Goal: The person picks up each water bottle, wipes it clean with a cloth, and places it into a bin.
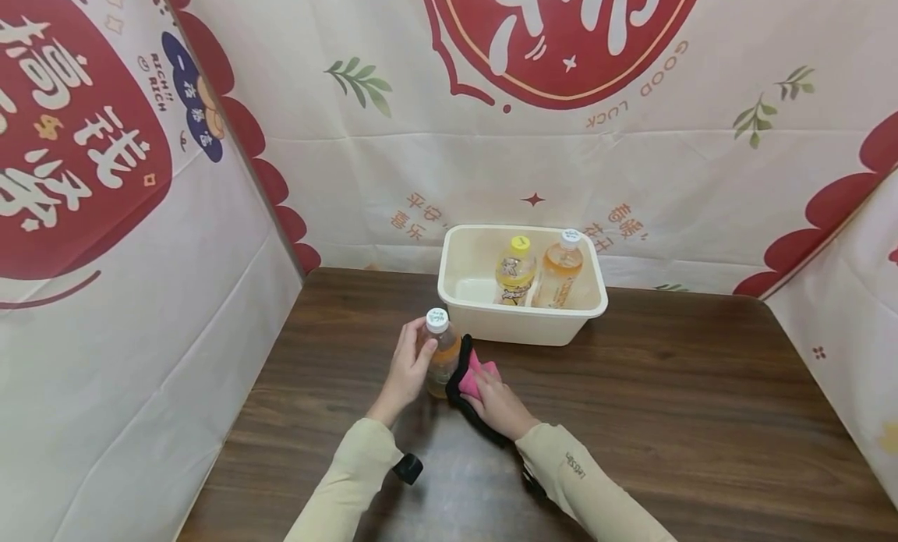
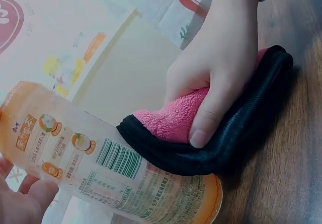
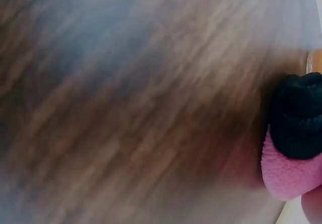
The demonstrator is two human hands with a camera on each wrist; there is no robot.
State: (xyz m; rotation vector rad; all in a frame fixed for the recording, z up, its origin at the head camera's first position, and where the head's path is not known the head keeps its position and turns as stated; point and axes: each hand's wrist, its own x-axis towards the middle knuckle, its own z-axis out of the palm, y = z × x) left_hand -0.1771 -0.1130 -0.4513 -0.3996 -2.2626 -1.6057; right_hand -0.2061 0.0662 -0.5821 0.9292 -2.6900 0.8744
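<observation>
My left hand [image 1: 407,368] holds a clear plastic bottle [image 1: 443,353] with a white cap and orange label, gripping its upper part. The bottle stands in front of the bin, close to upright. In my right hand [image 1: 500,405] is a pink cloth [image 1: 471,380] with black edging, bunched between thumb and fingers. The left wrist view shows the cloth [image 2: 173,121] against the lower side of the bottle [image 2: 108,156], over part of its printed label. Only a corner of the cloth [image 3: 292,171] shows in the right wrist view.
A cream plastic bin [image 1: 515,324] stands at the back of the dark wooden table [image 1: 673,402]. Inside it are a yellow-capped bottle [image 1: 515,273] and a white-capped bottle with orange drink [image 1: 561,269]. Printed white fabric [image 1: 351,183] hangs behind and at both sides.
</observation>
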